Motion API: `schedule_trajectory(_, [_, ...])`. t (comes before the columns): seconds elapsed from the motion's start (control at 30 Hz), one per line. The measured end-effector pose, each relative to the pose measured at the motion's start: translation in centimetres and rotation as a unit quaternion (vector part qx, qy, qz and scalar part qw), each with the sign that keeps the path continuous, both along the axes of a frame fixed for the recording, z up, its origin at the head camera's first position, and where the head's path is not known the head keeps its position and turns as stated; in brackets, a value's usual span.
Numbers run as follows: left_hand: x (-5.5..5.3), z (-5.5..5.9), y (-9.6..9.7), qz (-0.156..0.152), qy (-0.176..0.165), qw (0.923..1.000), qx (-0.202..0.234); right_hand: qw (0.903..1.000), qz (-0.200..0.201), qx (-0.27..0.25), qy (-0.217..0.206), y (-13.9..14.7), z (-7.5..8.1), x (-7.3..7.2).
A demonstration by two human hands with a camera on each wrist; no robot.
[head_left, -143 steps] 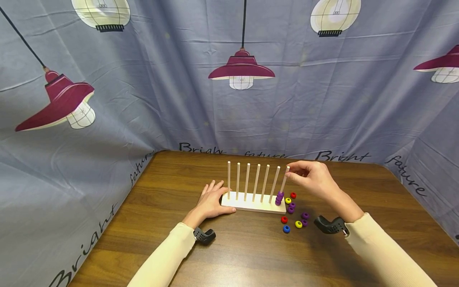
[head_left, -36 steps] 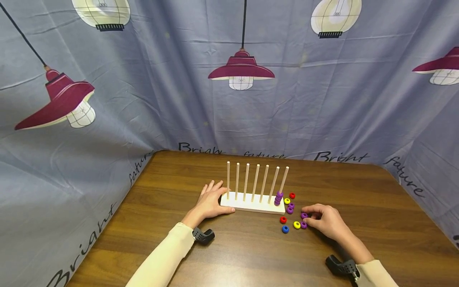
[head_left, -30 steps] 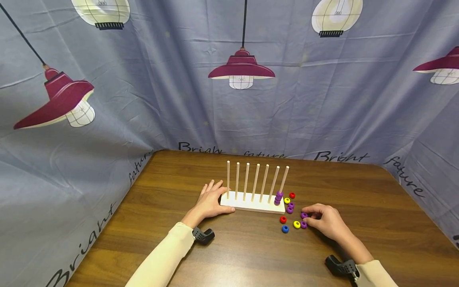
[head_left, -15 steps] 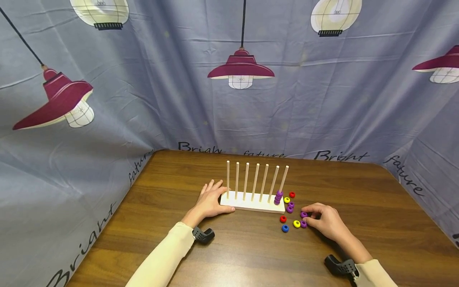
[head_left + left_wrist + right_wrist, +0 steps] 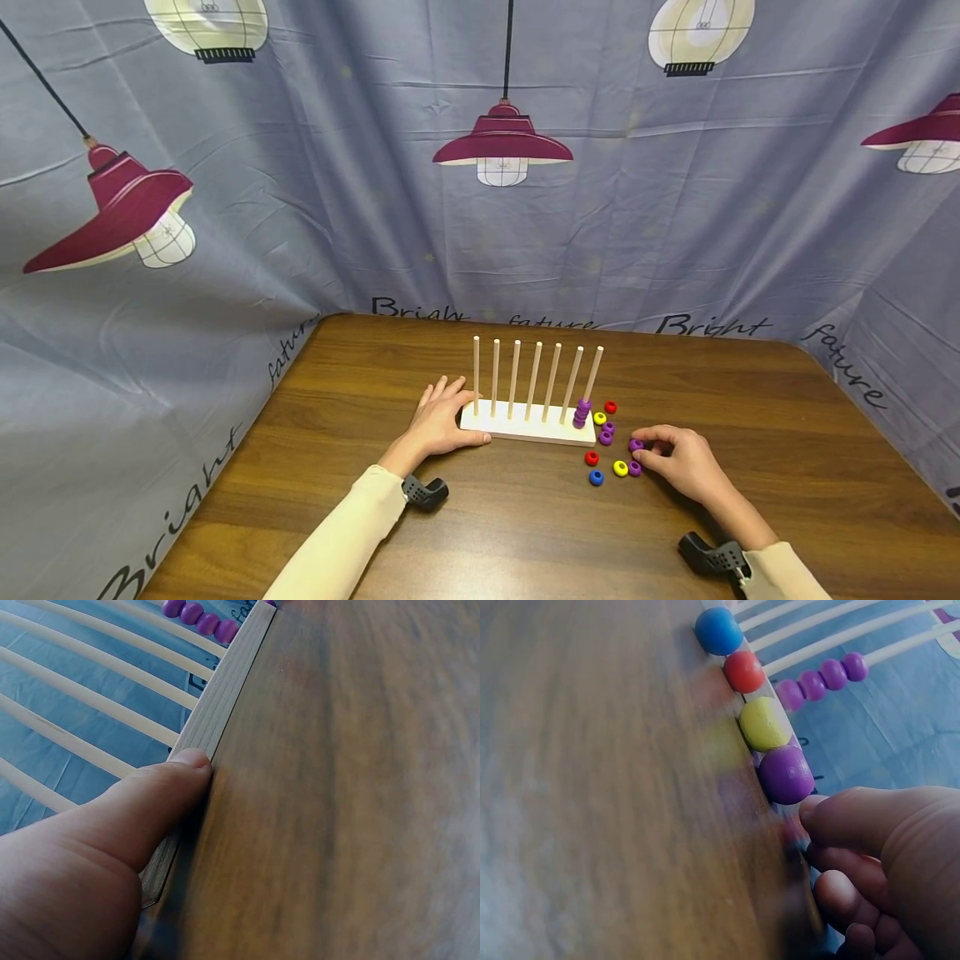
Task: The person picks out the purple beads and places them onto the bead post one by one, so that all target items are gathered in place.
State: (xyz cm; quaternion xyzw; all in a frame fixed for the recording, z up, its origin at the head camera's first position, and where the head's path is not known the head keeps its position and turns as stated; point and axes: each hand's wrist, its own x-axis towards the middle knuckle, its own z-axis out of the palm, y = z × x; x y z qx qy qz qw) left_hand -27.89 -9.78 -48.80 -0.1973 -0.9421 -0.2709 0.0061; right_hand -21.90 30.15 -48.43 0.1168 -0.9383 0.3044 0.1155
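A pale wooden peg board (image 5: 517, 426) with several upright pegs stands on the table. My left hand (image 5: 441, 421) holds its left end, thumb along the front edge, other fingers spread behind. In the left wrist view the thumb (image 5: 161, 791) lies against the base's side. A stack of purple beads (image 5: 582, 414) sits on the rightmost peg. My right hand (image 5: 682, 462) pinches a purple bead (image 5: 637, 446) between thumb and forefinger, low over the table. Just in front lies another purple bead (image 5: 635, 469). In the right wrist view the pinched bead is hidden behind the thumb (image 5: 855, 817).
Around the board's right end lie a red bead (image 5: 611, 407), a yellow bead (image 5: 599, 418) and two purple beads (image 5: 605, 437). Nearer are a second red bead (image 5: 592, 458), a blue bead (image 5: 596, 477) and another yellow bead (image 5: 621, 468). Printed curtains (image 5: 600, 233) hang behind the table.
My right hand has come down from the top of the rightmost peg to the loose beads at the right. The pinched purple bead has shifted slightly away from its neighbour. My left hand stays put.
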Motion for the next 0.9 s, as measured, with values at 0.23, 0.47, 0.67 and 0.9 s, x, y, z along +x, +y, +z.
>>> schedule_trajectory(0.23, [0.01, -0.06, 0.01, 0.000, 0.001, 1.0000, 0.000, 0.9999, -0.010, -0.003, -0.006, -0.04, -0.11, -0.04])
schedule_trajectory(0.47, [-0.07, 0.01, 0.04, 0.001, -0.001, 1.0000, -0.002, 0.9997, -0.013, -0.011, -0.016, -0.05, -0.18, -0.09])
schedule_trajectory(0.67, [-0.04, 0.03, 0.04, 0.001, -0.001, 1.0000, -0.001, 0.9997, -0.013, -0.014, -0.014, -0.08, -0.24, -0.12])
schedule_trajectory(0.9, [-0.02, 0.07, 0.06, 0.001, -0.003, 1.0000, -0.001, 0.9997, -0.011, -0.013, -0.019, -0.11, 0.06, -0.06])
